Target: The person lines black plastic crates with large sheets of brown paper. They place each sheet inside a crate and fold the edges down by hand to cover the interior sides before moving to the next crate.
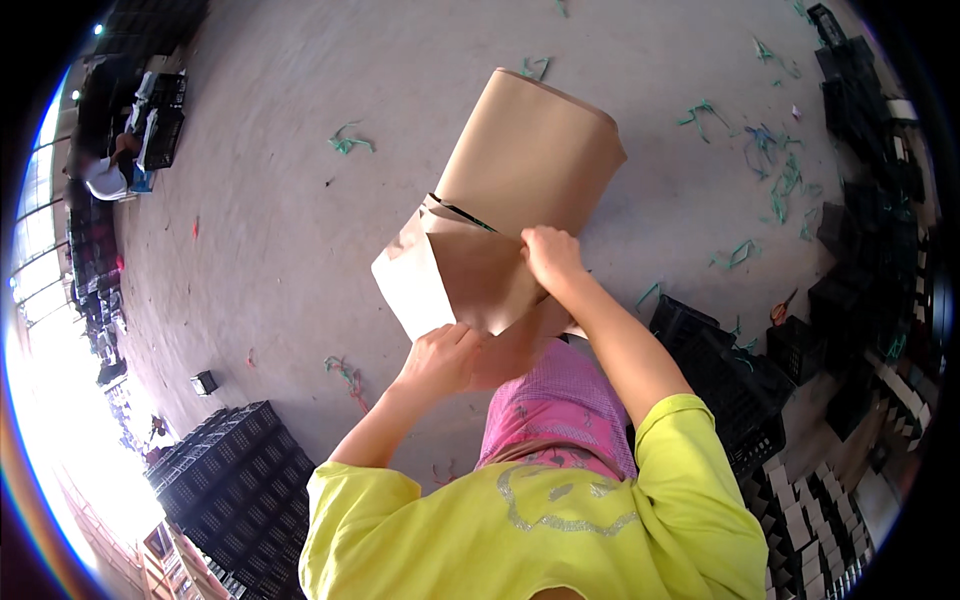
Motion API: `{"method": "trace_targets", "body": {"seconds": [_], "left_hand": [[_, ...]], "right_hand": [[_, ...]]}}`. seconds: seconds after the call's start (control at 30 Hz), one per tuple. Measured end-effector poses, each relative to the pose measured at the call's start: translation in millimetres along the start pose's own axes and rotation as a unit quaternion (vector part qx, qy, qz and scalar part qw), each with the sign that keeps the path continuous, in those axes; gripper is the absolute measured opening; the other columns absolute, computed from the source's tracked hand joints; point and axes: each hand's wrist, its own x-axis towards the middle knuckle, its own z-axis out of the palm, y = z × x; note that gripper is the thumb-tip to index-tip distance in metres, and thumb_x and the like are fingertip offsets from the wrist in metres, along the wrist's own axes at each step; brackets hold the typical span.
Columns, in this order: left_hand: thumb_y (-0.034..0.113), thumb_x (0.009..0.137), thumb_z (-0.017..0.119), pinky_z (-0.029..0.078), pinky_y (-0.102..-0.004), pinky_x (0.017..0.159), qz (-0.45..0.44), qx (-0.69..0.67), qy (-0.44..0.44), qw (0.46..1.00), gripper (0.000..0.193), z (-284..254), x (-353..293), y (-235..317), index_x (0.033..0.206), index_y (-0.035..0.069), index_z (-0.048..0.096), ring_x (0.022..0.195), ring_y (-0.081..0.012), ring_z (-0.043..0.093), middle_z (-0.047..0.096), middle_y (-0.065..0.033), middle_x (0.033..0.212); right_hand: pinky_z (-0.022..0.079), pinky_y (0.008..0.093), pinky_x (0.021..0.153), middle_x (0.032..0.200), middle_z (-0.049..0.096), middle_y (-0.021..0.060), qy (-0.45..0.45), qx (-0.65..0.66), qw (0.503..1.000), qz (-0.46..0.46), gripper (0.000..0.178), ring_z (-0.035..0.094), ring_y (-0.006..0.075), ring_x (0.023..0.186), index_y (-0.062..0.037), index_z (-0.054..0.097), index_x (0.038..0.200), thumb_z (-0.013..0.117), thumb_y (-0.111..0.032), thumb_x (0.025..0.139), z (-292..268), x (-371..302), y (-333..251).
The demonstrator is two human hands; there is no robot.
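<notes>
Brown kraft paper lies in front of my legs as a broad, bent sheet with a rounded far edge. A folded, creased flap of it rises on the near side, its left face bright with light. My left hand is closed on the near edge of this flap. Farther out and to the right, my right hand pinches the flap's right side. Between the flap and the far sheet shows a narrow dark edge; what lies under the paper is hidden.
Stacked black plastic crates stand at the lower left, with more black crates close by my right side. Orange-handled scissors rest by a crate at the right. Green strap scraps litter the concrete floor. A person sits far left.
</notes>
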Motion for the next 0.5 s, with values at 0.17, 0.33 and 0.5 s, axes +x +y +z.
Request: {"method": "trace_targets", "body": {"seconds": [0.17, 0.33, 0.5], "left_hand": [[0.005, 0.073, 0.060, 0.046, -0.0384, 0.057, -0.036, -0.004, -0.050, 0.998, 0.006, -1, -34, -7, 0.077, 0.007, 0.055, 0.065, -0.0264, 0.054, 0.051, -0.0068, 0.070], [0.004, 0.072, 0.059, 0.047, -0.0375, 0.061, -0.049, -0.008, -0.063, 0.997, 0.008, -1, -39, -7, 0.079, 0.007, 0.057, 0.072, -0.0252, 0.055, 0.052, -0.0069, 0.073], [0.002, 0.072, 0.057, 0.047, -0.0414, 0.068, -0.154, 0.060, -0.072, 0.984, 0.009, -25, -89, -42, 0.080, 0.007, 0.057, 0.080, -0.0304, 0.055, 0.054, -0.0093, 0.078]], "right_hand": [[0.052, 0.0424, 0.066, 0.107, 0.055, 0.0167, 0.068, -0.028, 0.997, 0.009, 0.029, 0.062, 0.0324, 0.082, -0.0073, 0.053, 0.107, 0.052, -0.005, 0.079, -4, 27, 8], [0.043, 0.0456, 0.090, 0.139, 0.030, 0.0080, 0.142, -0.105, 0.935, -0.309, 0.056, 0.046, 0.0387, 0.110, -0.0174, 0.042, 0.129, 0.055, -0.006, 0.076, 37, -1, -14], [0.022, 0.0569, 0.104, 0.148, 0.015, 0.0002, 0.006, -0.203, 0.963, -0.178, 0.069, 0.012, 0.0381, 0.134, -0.0270, 0.032, 0.137, 0.063, -0.021, 0.076, 64, -15, -5]]}}
